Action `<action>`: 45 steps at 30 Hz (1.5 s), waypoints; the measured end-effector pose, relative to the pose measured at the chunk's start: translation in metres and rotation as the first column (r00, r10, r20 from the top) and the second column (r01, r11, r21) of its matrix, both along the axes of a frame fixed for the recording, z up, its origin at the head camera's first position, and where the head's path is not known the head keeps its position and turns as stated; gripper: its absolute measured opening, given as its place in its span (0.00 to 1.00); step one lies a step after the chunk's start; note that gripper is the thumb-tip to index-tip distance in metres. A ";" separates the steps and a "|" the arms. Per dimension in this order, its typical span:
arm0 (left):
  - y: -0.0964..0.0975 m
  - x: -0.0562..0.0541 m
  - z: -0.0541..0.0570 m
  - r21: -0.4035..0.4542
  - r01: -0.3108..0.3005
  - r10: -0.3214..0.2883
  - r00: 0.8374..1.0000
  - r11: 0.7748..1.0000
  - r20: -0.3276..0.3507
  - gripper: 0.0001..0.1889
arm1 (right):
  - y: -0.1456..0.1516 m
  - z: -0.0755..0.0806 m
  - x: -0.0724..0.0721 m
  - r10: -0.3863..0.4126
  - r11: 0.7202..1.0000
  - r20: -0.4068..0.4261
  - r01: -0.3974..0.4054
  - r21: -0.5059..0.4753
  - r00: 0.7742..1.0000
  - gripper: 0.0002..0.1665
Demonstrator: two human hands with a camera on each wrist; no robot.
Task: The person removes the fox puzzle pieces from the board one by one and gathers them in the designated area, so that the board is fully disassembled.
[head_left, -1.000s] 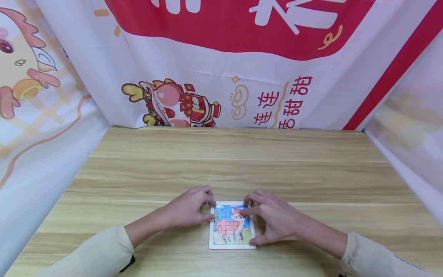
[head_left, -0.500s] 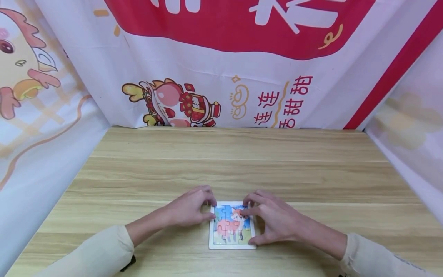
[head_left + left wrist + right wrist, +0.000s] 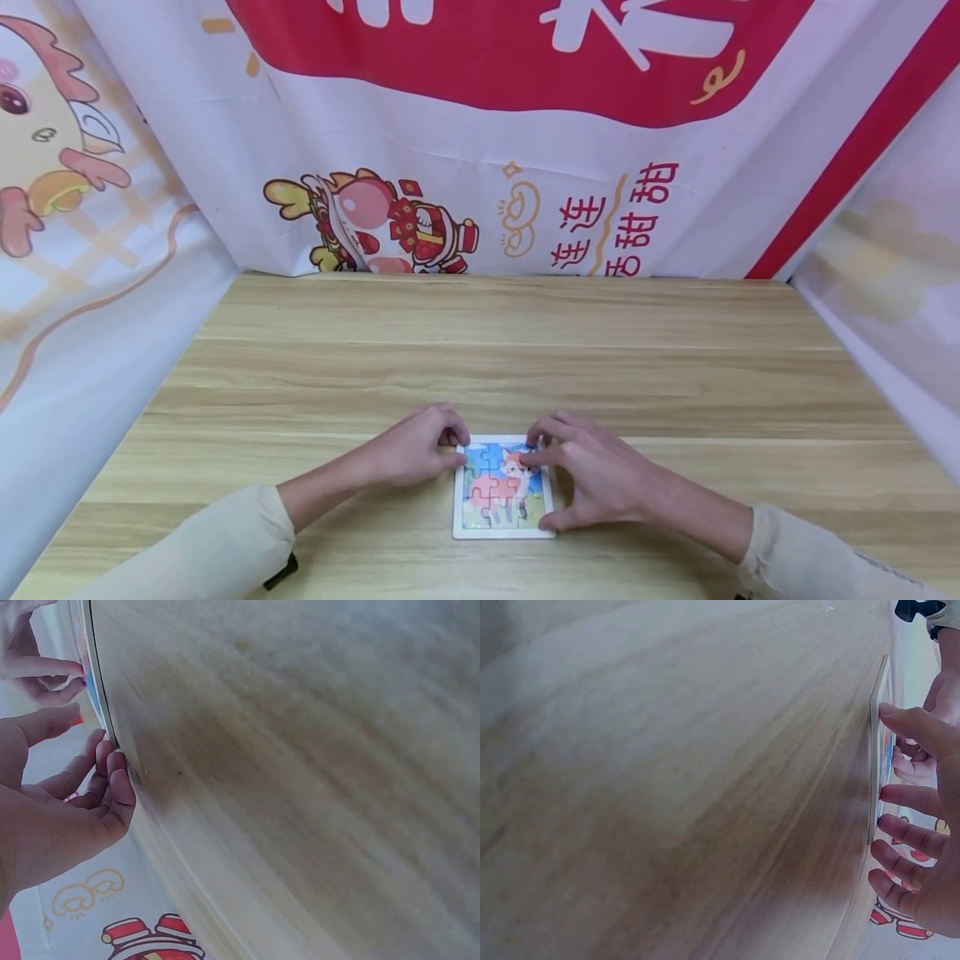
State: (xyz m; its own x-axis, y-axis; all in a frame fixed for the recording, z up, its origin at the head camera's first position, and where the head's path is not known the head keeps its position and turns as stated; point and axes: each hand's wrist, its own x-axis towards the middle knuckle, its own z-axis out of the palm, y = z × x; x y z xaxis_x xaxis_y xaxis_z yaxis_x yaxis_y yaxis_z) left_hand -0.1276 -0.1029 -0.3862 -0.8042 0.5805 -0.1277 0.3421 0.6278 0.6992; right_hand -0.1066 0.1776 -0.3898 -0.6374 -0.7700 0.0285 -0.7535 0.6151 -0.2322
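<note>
A small jigsaw puzzle with a pink-and-orange fox on blue and green sits in a white square frame on the table. My left hand is at its far left corner, the thumb touching the left border and the fingertips at the corner. In the left wrist view, those fingers bend loosely beside the frame edge. Over the right side spreads my right hand: thumb at the near right corner, index finger on the picture by the fox's head. The right wrist view shows its fingers spread along the frame's edge.
The wood-grain table extends around the puzzle. Behind it hangs a red and white printed cloth, with more printed cloth at the left and right sides. Cream sleeves cover both forearms.
My left thumb has slid slightly away from me along the frame's left border, and the left fingers have drawn closer together. The right hand and the puzzle have stayed in place.
</note>
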 end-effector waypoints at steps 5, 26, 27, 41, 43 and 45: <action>0.001 -0.001 -0.002 0.037 0.007 -0.007 1.000 0.999 0.002 0.05 | 0.000 0.000 0.000 -0.005 1.000 0.000 0.005 0.007 1.000 0.41; -0.002 -0.001 0.001 0.011 -0.003 0.003 1.000 1.000 0.016 0.08 | -0.006 0.004 0.003 -0.089 0.996 0.073 0.091 -0.023 0.993 0.40; -0.003 -0.001 0.002 0.013 0.000 0.000 1.000 1.000 0.016 0.08 | -0.006 0.004 0.003 -0.090 0.995 0.074 0.092 -0.024 0.993 0.40; -0.002 -0.002 0.001 0.035 0.006 -0.006 1.000 0.999 0.011 0.07 | -0.008 0.005 0.003 -0.098 0.995 0.095 0.100 -0.013 0.991 0.40; -0.001 -0.002 -0.001 0.039 -0.002 0.002 1.000 0.999 0.010 0.07 | -0.008 0.005 0.003 -0.098 0.995 0.101 0.100 -0.015 0.990 0.40; 0.001 -0.002 -0.002 0.039 -0.019 0.019 1.000 0.999 0.011 0.09 | -0.007 0.005 0.003 -0.098 0.995 0.105 0.100 -0.017 0.990 0.39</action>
